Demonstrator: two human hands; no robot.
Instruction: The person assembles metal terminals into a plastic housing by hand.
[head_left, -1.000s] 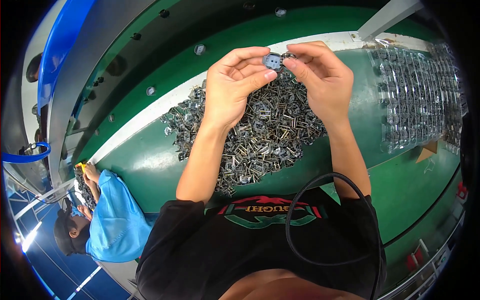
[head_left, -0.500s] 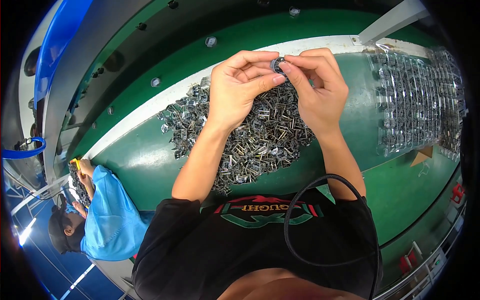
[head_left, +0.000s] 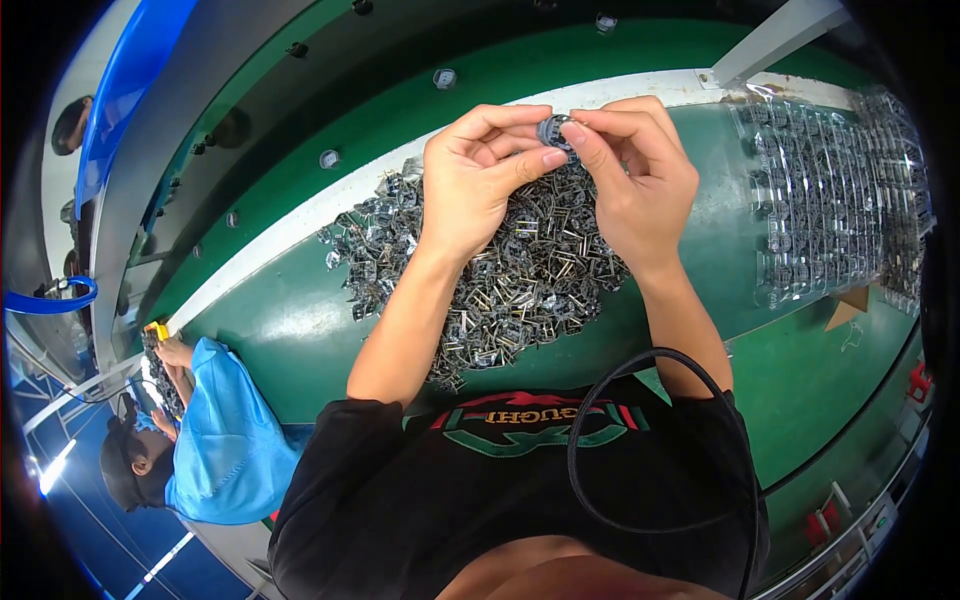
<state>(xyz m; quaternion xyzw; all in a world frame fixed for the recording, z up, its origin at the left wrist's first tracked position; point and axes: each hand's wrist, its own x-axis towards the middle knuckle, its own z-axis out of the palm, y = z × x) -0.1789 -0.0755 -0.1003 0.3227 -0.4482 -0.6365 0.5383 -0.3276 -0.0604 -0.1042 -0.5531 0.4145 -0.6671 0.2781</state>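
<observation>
Above a heap of small metal-pronged black parts (head_left: 530,275), both my hands meet at one small round grey-and-black part (head_left: 551,131). My left hand (head_left: 465,185) pinches its left side between thumb and fingertips. On the other side, the thumb and forefinger of my right hand (head_left: 650,185) press against it. My fingertips cover much of this part, so its exact kind does not show. The heap lies on the green tabletop (head_left: 290,320), under my wrists and forearms.
Clear plastic trays (head_left: 815,205) filled with dark parts are stacked at the right. Beyond a white rail (head_left: 270,245), single small parts (head_left: 445,78) sit on a green belt. A co-worker in blue (head_left: 230,430) works at the left. A black cable (head_left: 572,440) loops before my chest.
Both hands keep their pinch, and the round part shows slightly more of its grey side. The single parts beyond the rail have shifted a little to the right.
</observation>
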